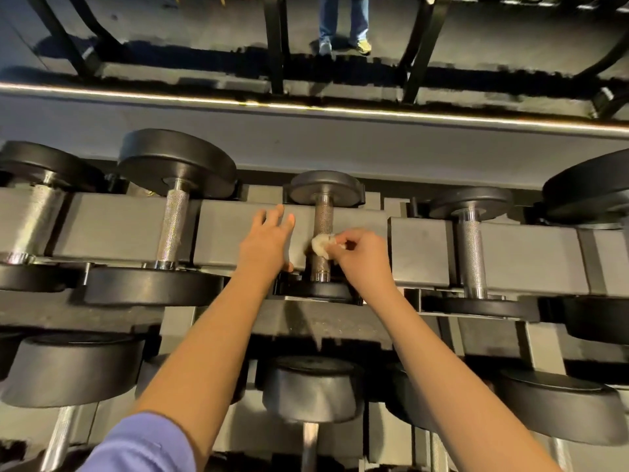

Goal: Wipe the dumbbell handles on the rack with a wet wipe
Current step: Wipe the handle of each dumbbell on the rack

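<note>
Right hand (364, 257) pinches a bunched wet wipe (321, 244) against the knurled handle (323, 212) of the centre dumbbell on the rack (418, 247). Left hand (269, 240) rests on the rack bar, fingers spread. Wipe judged soft, limp and light, best held bunched. Handle judged rigid and grippy.

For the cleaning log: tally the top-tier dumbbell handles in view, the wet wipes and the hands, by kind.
Top-tier dumbbell handles: 4
Wet wipe: 1
Hands: 2, left hand and right hand
Total: 7
</note>
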A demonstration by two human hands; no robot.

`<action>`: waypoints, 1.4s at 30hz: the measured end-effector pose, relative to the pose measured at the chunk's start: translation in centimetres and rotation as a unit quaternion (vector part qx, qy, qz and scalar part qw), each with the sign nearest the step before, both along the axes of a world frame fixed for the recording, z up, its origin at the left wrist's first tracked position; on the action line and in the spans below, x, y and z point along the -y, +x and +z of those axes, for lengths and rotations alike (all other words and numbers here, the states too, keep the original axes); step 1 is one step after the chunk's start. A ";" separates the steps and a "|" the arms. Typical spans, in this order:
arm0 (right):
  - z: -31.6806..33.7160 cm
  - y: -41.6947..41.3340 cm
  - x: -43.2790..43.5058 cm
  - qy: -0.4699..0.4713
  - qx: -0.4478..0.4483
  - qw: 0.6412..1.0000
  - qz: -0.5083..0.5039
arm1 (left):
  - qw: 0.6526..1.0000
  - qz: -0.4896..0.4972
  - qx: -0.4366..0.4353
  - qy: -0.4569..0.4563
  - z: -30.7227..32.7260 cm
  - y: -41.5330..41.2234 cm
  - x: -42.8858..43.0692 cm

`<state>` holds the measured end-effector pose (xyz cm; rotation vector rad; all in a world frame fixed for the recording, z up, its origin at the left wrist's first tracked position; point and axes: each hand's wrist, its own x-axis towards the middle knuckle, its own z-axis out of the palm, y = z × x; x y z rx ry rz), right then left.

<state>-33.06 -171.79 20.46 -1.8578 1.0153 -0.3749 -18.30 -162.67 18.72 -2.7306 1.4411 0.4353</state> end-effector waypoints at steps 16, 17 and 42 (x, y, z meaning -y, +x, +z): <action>1.2 4.6 0.6 -0.269 -0.071 0.960 -0.001 | 1.000 0.002 -0.007 0.005 0.5 -0.2 -0.2; 1.0 5.0 0.8 -0.298 -0.065 0.952 -0.010 | 1.000 -0.001 -0.003 0.006 0.5 -0.2 -0.3; 0.8 1.0 -2.2 -0.075 -0.033 0.996 -0.042 | 0.886 0.078 -0.377 -0.257 1.9 -2.7 -1.4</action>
